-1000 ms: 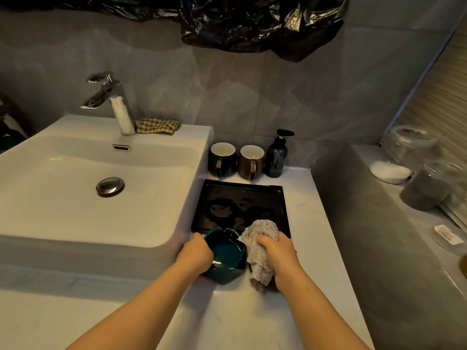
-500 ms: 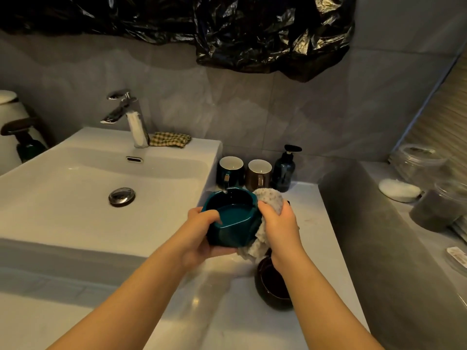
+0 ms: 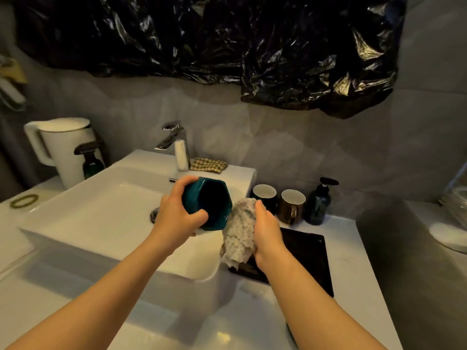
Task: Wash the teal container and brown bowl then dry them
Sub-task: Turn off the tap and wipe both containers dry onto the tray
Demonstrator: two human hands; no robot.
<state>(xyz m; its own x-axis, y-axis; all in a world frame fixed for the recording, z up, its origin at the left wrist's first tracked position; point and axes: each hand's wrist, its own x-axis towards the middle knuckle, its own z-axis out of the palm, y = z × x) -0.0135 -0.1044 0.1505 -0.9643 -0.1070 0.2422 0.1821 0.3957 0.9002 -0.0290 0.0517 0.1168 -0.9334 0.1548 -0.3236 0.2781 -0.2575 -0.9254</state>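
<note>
My left hand (image 3: 177, 218) grips the teal container (image 3: 208, 202) and holds it tilted above the right side of the white sink (image 3: 101, 218), its dark opening turned toward me. My right hand (image 3: 266, 232) grips a pale, nubbly cloth (image 3: 240, 236) just right of the container, the cloth's top touching the container's lower right edge. The brown bowl is hidden behind my right forearm.
A black tray (image 3: 308, 258) lies on the white counter right of the sink. Two mugs (image 3: 278, 203) and a dark pump bottle (image 3: 318, 203) stand against the wall. The tap (image 3: 174, 142), a checked cloth (image 3: 208, 164) and a white kettle (image 3: 65, 147) sit behind.
My left hand has lifted the teal container from the counter, carried it left over the sink and tipped it. My right hand has come up alongside with the cloth.
</note>
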